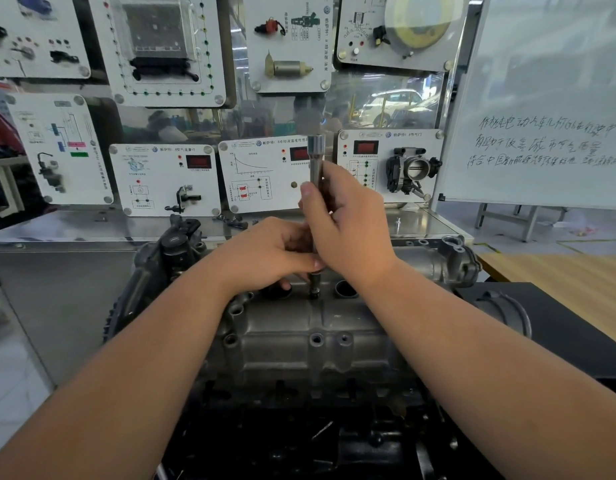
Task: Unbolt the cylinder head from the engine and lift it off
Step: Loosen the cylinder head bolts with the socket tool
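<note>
The grey metal cylinder head (317,327) lies across the engine in front of me, with open round wells along its top. A long steel extension bar (315,157) stands upright, its lower tip set into a bolt hole (313,295) in the middle of the head. My right hand (348,220) grips the bar's upper shaft with the thumb along its left side. My left hand (272,254) curls around the bar's lower part, just above the head. The bolt itself is hidden.
A display wall of white sensor panels (164,178) stands right behind the engine. A whiteboard (542,109) with handwriting leans at the right. A wooden table (559,275) and a black surface (576,323) lie to the right, and a throttle body panel (410,171) hangs behind my right hand.
</note>
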The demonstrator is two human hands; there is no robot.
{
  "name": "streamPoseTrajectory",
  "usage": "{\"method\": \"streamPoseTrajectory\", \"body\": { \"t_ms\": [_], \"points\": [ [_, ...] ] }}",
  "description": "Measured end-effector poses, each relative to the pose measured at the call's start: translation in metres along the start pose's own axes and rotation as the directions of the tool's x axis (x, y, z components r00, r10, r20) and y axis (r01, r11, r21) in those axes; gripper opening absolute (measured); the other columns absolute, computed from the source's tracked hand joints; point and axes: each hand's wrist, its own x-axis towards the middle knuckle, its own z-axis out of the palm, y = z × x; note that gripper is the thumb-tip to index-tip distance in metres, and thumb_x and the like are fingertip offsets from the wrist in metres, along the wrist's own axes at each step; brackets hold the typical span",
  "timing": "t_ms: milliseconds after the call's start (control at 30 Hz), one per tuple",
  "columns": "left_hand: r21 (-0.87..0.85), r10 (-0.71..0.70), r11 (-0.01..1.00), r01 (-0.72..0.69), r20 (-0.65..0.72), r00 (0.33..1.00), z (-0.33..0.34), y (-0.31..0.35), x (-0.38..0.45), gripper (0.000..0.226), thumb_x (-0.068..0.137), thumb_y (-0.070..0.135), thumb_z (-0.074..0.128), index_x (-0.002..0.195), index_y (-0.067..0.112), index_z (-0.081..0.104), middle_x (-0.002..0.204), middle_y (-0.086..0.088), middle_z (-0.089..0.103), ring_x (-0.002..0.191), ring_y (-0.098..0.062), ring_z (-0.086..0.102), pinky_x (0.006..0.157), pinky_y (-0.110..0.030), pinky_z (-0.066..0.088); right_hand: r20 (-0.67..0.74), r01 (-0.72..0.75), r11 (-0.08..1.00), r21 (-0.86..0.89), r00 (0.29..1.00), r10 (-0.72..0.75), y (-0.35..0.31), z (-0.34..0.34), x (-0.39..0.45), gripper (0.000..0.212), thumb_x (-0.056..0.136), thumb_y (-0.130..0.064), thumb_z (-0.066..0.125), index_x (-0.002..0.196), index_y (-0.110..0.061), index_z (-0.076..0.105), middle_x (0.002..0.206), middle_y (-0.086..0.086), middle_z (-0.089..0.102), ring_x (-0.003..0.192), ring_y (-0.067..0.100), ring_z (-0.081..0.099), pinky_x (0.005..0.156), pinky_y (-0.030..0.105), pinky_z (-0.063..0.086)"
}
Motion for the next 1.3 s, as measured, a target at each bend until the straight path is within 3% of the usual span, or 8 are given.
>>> {"method": "streamPoseTrajectory", "body": {
  "t_ms": [67,233,467,633,733,1033,1167,1300],
  "points": [
    [-0.003,0.011,1.000,-0.011,0.008,1.000,0.0001,0.0002,-0.0005,0.040,0.095,0.020,0.070,0.087,0.059,0.072,0.099,0.018,0.077,0.083,-0.004,0.074,0.058,-0.022,0.056,0.030,0.006,1.000,0.005,1.000,-0.006,0.0014,-0.0012,0.0006,0.016,0.101,-0.012,0.051,0.090,-0.002,0.058,0.063,0.007,0.058,0.057,0.016,0.052,0.052,0.025,0.038],
    [0.016,-0.023,1.000,0.023,0.002,1.000,0.0001,-0.0045,0.0009,0.011,0.092,0.028,0.073,0.098,0.037,0.073,0.095,0.014,0.077,0.080,-0.004,0.073,0.058,-0.020,0.053,0.004,-0.042,0.998,0.035,0.999,0.042,0.0009,0.0000,-0.0012,0.038,0.095,-0.029,0.069,0.123,-0.006,0.058,0.063,-0.002,0.060,0.061,0.012,0.057,0.054,0.017,0.042],
    [0.005,-0.031,1.000,0.031,0.024,0.999,-0.0003,-0.0036,0.0023,0.019,0.094,0.019,0.070,0.098,0.037,0.073,0.099,0.017,0.077,0.089,-0.005,0.073,0.061,-0.023,0.058,0.014,0.002,1.000,0.027,1.000,-0.003,-0.0003,0.0006,-0.0005,0.024,0.102,-0.013,0.054,0.081,-0.002,0.052,0.061,0.013,0.054,0.057,0.022,0.047,0.055,0.035,0.040],
    [0.015,-0.046,0.999,0.046,0.021,0.999,-0.0012,-0.0049,0.0014,0.013,0.093,0.027,0.072,0.101,0.037,0.071,0.096,0.014,0.077,0.078,-0.001,0.071,0.057,-0.024,0.052,0.029,-0.014,0.999,0.033,1.000,0.013,0.0013,0.0002,-0.0008,0.012,0.100,-0.022,0.059,0.093,-0.013,0.057,0.060,-0.009,0.052,0.057,0.007,0.052,0.053,0.015,0.035],
    [0.023,-0.047,0.999,0.046,0.011,0.999,-0.0009,-0.0058,0.0017,0.008,0.090,0.032,0.075,0.097,0.033,0.072,0.086,0.012,0.076,0.074,-0.002,0.071,0.057,-0.024,0.052,-0.024,-0.068,0.996,0.066,0.997,0.069,0.0016,0.0027,-0.0012,0.040,0.094,-0.027,0.071,0.124,-0.006,0.057,0.068,-0.005,0.059,0.065,0.010,0.058,0.057,0.020,0.044],
    [0.021,-0.075,0.997,0.075,0.026,0.997,-0.0012,-0.0054,0.0018,0.015,0.094,0.022,0.071,0.108,0.029,0.072,0.102,0.012,0.078,0.086,-0.003,0.073,0.060,-0.024,0.054,-0.014,-0.046,0.998,0.049,0.999,0.047,0.0009,0.0008,-0.0005,0.018,0.101,-0.022,0.046,0.102,-0.010,0.060,0.071,0.000,0.065,0.064,0.013,0.060,0.061,0.031,0.048],
    [0.031,-0.059,0.998,0.059,0.005,0.998,-0.0010,-0.0042,0.0005,0.009,0.091,0.028,0.074,0.096,0.036,0.072,0.091,0.013,0.076,0.075,0.001,0.070,0.056,-0.022,0.052,-0.011,-0.054,0.996,0.065,0.998,0.055,-0.0006,0.0012,-0.0020,0.035,0.098,-0.028,0.063,0.124,-0.007,0.054,0.060,0.002,0.059,0.056,0.014,0.055,0.050,0.018,0.039],
    [0.004,-0.056,0.998,0.056,-0.001,0.998,0.0003,-0.0048,0.0020,0.012,0.090,0.025,0.075,0.097,0.034,0.072,0.092,0.013,0.077,0.078,-0.002,0.072,0.056,-0.023,0.055,-0.033,-0.054,0.998,0.028,0.998,0.055,-0.0002,0.0014,-0.0008,0.021,0.099,-0.021,0.063,0.109,-0.003,0.057,0.061,0.006,0.058,0.059,0.017,0.054,0.051,0.025,0.040]
  ]
}}
